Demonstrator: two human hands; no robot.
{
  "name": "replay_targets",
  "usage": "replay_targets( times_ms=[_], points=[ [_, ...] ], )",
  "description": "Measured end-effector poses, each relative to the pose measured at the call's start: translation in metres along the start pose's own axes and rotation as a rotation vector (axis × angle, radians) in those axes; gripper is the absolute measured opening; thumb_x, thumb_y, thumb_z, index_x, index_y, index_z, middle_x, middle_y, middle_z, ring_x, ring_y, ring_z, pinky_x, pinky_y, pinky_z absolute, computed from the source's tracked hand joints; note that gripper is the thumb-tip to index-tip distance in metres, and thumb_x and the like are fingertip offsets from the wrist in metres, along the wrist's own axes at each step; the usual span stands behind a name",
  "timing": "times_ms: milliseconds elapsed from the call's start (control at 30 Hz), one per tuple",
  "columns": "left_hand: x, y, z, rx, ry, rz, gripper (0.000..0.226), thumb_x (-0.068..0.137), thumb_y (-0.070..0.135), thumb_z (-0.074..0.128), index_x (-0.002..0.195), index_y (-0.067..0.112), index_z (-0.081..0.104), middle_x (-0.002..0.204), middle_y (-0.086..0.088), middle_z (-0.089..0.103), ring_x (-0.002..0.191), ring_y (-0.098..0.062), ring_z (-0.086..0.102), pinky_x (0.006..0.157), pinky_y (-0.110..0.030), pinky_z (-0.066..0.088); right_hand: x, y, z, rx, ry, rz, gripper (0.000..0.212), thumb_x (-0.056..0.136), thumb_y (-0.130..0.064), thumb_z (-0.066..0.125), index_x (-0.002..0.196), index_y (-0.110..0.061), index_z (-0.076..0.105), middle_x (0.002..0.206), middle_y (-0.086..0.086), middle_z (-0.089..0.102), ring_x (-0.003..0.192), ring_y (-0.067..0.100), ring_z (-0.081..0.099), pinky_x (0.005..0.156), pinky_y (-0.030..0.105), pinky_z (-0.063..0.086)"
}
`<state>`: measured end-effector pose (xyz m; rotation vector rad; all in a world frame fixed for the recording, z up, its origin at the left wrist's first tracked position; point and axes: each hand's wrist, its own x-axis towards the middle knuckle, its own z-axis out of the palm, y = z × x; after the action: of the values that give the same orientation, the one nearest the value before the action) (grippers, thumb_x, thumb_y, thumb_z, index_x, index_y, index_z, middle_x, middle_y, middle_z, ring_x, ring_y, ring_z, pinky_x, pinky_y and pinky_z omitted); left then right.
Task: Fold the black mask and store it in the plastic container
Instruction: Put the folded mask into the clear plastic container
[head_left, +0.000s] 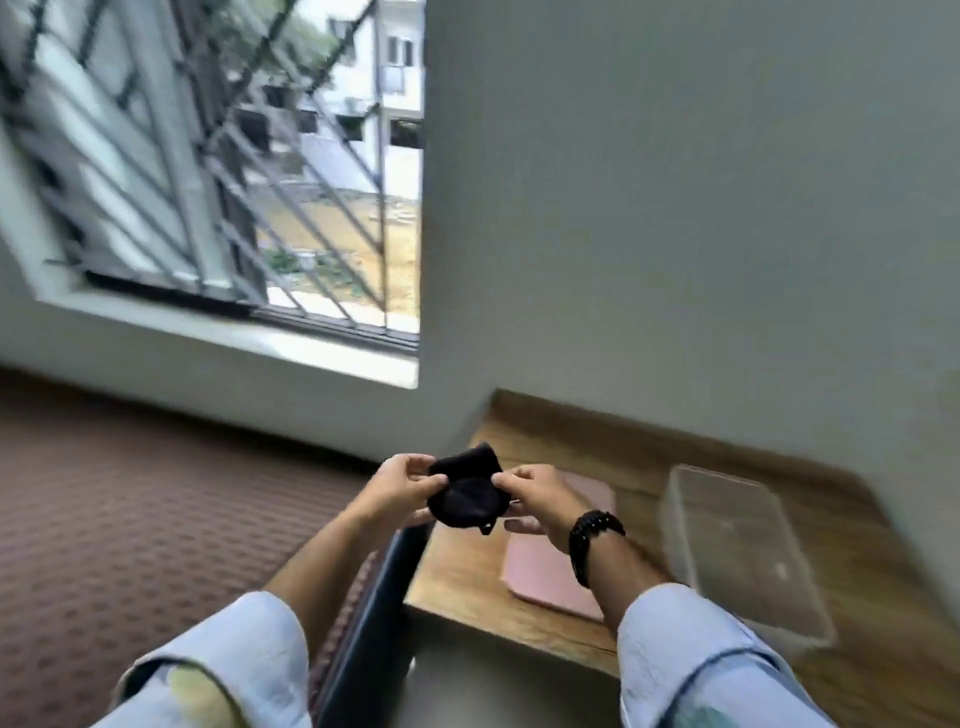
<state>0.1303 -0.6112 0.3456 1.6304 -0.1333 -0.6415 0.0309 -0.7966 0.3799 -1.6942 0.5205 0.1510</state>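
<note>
Both hands pinch the black mask (467, 496) in the air above the near-left corner of the table (649, 457): left hand (400, 488) on its left edge, right hand (540, 499) on its right, fingers closed on cloth. The plastic container (748, 551) stands open to the right, well apart. Bunched fabric may spring open if either pinch loosens, and a dangling ear loop could snag the rim.
</note>
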Motion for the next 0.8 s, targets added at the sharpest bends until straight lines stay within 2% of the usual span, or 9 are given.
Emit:
replay_targets(
  times_ms=[67,167,267,333,400,500,600,667,800],
  points=[
    [0.011,0.015,0.060,0.053,-0.052,-0.010,0.031,0.099,0.007,0.063,0.129,0.001,0.059,0.095,-0.013,0.066,0.076,-0.016,0.068,0.056,-0.025,0.057,-0.019,0.010,-0.059,0.036,0.076,0.012,0.014,0.096,-0.026,0.062,0.084,-0.020,0.062,0.085,0.001,0.069,0.074,0.016,0.065,0.069,0.030,0.055],
    [0.024,0.030,0.148,0.123,-0.106,-0.004,0.031,0.097,0.006,0.066,0.127,-0.002,0.062,0.095,-0.017,0.067,0.069,-0.017,0.068,0.053,-0.024,0.057,-0.043,0.032,-0.140,0.082,0.183,0.070,0.013,0.096,-0.025,0.063,0.091,-0.014,0.059,0.083,0.005,0.066,0.066,0.016,0.062,0.061,0.027,0.052],
    [0.030,0.041,0.233,0.211,-0.169,0.011,0.010,0.097,0.002,0.065,0.105,0.001,0.070,0.081,-0.013,0.070,0.056,-0.011,0.069,0.050,-0.019,0.056,-0.062,0.058,-0.215,0.103,0.275,0.115,0.011,0.095,-0.024,0.064,0.093,-0.013,0.063,0.085,0.012,0.066,0.062,0.019,0.060,0.063,0.030,0.052],
    [0.040,0.042,0.285,0.304,-0.193,0.018,0.010,0.092,0.012,0.073,0.096,0.003,0.074,0.084,-0.016,0.074,0.062,-0.015,0.072,0.061,-0.025,0.061,-0.068,0.075,-0.258,0.097,0.322,0.154,0.011,0.095,-0.022,0.063,0.088,-0.014,0.063,0.087,0.013,0.067,0.066,0.021,0.061,0.071,0.034,0.054],
    [0.048,0.038,0.325,0.467,-0.187,0.049,0.020,0.088,0.020,0.077,0.099,0.004,0.075,0.088,-0.012,0.075,0.075,-0.021,0.071,0.072,-0.027,0.058,-0.068,0.090,-0.290,0.012,0.375,0.197,0.014,0.095,-0.019,0.063,0.083,-0.012,0.063,0.084,0.013,0.069,0.069,0.021,0.065,0.072,0.034,0.058],
    [0.049,0.029,0.361,0.762,-0.085,0.161,0.033,0.086,0.028,0.080,0.116,0.018,0.069,0.098,-0.003,0.072,0.087,-0.017,0.067,0.072,-0.025,0.053,-0.061,0.105,-0.310,-0.279,0.430,0.215,0.018,0.092,-0.015,0.063,0.078,-0.007,0.068,0.076,0.012,0.072,0.068,0.024,0.072,0.065,0.036,0.064],
    [0.047,0.018,0.379,1.032,0.000,0.237,0.046,0.086,0.034,0.078,0.128,0.024,0.062,0.118,-0.002,0.072,0.108,-0.023,0.070,0.089,-0.039,0.059,-0.054,0.112,-0.302,-0.625,0.467,0.177,0.017,0.094,-0.011,0.051,0.088,-0.005,0.066,0.095,0.017,0.073,0.091,0.034,0.071,0.068,0.036,0.055],
    [0.051,0.013,0.387,1.245,0.017,0.292,0.045,0.089,0.035,0.074,0.130,0.023,0.060,0.120,-0.007,0.073,0.111,-0.029,0.070,0.089,-0.042,0.060,-0.047,0.115,-0.294,-0.682,0.485,0.147,0.016,0.095,-0.007,0.042,0.094,-0.009,0.059,0.103,0.017,0.069,0.097,0.034,0.067,0.070,0.035,0.048],
    [0.055,0.010,0.400,1.549,0.004,0.392,0.036,0.096,0.024,0.065,0.130,0.017,0.058,0.120,-0.012,0.073,0.115,-0.032,0.067,0.089,-0.042,0.053,-0.034,0.120,-0.281,-0.743,0.448,0.212,0.023,0.098,-0.008,0.045,0.116,-0.004,0.058,0.112,0.015,0.067,0.104,0.033,0.066,0.077,0.037,0.047]
  ],
)
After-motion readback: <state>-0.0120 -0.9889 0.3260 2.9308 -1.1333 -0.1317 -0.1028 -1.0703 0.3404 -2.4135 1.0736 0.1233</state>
